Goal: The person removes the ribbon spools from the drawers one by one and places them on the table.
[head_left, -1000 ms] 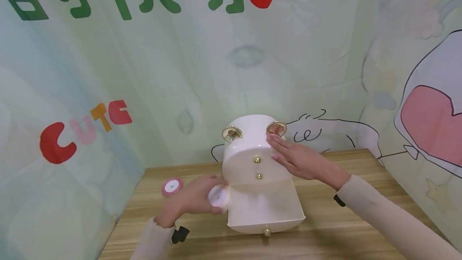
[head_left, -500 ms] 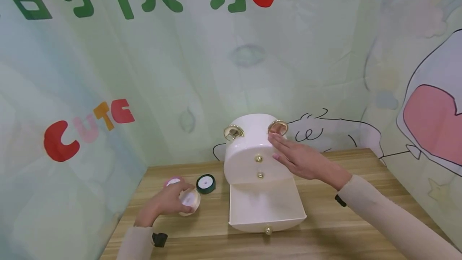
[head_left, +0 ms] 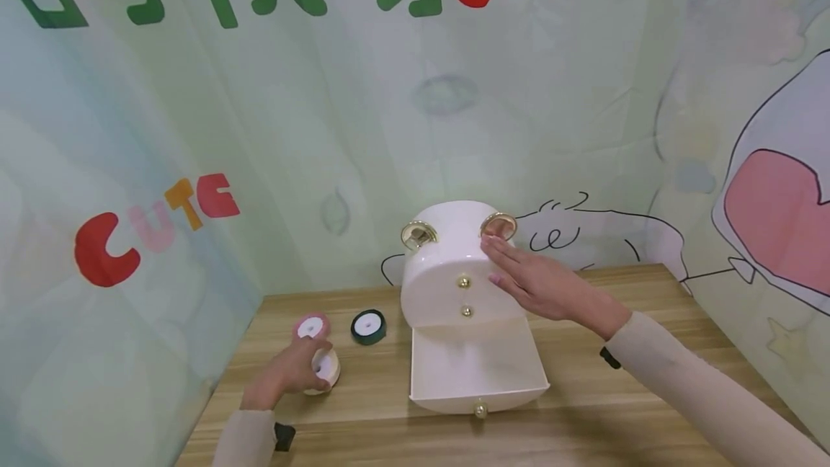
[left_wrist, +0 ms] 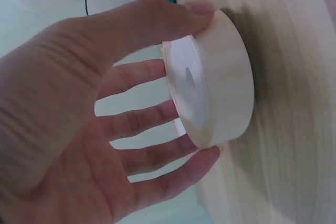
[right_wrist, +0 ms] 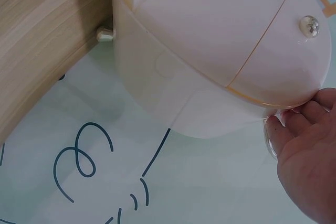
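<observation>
Tabletop (head_left: 583,424): left edge runs close by the rolls; a roll set on its rim could wheel off.
Cabinet (head_left: 447,265): right hand (head_left: 545,287) flat against its upper right side, fingers straight; a shove could tip it.
Drawer (head_left: 476,370): pulled out, empty; open room in front.
Cream roll (head_left: 324,370): pinched in left hand (head_left: 288,373), low over tabletop; loose grip could drop it.
Pink roll (head_left: 310,325), green roll (head_left: 368,326): just behind, crowding that hand.
</observation>
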### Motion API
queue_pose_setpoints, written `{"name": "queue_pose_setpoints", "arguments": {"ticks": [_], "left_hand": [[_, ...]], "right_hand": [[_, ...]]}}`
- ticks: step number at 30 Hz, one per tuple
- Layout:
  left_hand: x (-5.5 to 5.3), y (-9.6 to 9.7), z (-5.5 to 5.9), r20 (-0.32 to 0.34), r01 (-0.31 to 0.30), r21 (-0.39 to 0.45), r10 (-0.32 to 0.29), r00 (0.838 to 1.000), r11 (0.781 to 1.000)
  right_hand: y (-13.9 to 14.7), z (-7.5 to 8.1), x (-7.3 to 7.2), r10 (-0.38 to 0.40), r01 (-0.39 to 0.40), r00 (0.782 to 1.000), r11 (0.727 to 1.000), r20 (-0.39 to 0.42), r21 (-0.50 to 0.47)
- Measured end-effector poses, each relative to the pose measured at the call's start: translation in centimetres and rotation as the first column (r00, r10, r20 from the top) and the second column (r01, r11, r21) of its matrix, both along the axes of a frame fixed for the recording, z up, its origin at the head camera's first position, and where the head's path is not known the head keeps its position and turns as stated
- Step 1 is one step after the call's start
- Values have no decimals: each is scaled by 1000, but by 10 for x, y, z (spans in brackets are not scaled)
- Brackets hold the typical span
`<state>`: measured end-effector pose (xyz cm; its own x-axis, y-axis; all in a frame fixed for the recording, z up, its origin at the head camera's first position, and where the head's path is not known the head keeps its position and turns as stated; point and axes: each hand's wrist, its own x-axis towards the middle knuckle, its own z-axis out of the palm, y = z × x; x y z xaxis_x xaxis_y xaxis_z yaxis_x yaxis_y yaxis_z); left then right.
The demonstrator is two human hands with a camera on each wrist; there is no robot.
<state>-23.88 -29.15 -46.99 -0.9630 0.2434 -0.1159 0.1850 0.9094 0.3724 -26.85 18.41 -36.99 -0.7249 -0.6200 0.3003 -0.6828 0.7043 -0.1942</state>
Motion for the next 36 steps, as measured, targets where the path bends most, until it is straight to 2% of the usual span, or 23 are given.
{"name": "queue_pose_setpoints", "arguments": {"ticks": [8,16,18,22,26,29,33,36], "left_hand": [[1,-2,-15,-12,13,3,-13,1000,1000],[3,-3,-20,-53,32,8,-32,998,999],[5,-2,-19,-60,27,9,-26,998,1000],[8,4,-10,-84,17,-41,-21,996,999],[15,16,3,-114,0,-134,-15,993,991],[20,27,12,-205,3,-207,-46,978,978],[27,43,25,-342,25,-272,-121,932,962],[32,58,33,-389,46,-295,-164,906,954]], "right_hand": [[-1,-1,1,-1,0,1000,1000,20,13],[0,-3,2,-11,10,1000,1000,28,8],[0,-4,2,-9,9,1000,1000,29,8],[0,-4,3,-13,13,999,1000,31,7],[1,-3,3,-14,14,999,1000,38,9],[1,-2,3,-10,10,999,1000,44,8],[0,-1,0,-14,14,999,1000,38,13],[0,-1,0,-18,18,999,1000,32,13]]}}
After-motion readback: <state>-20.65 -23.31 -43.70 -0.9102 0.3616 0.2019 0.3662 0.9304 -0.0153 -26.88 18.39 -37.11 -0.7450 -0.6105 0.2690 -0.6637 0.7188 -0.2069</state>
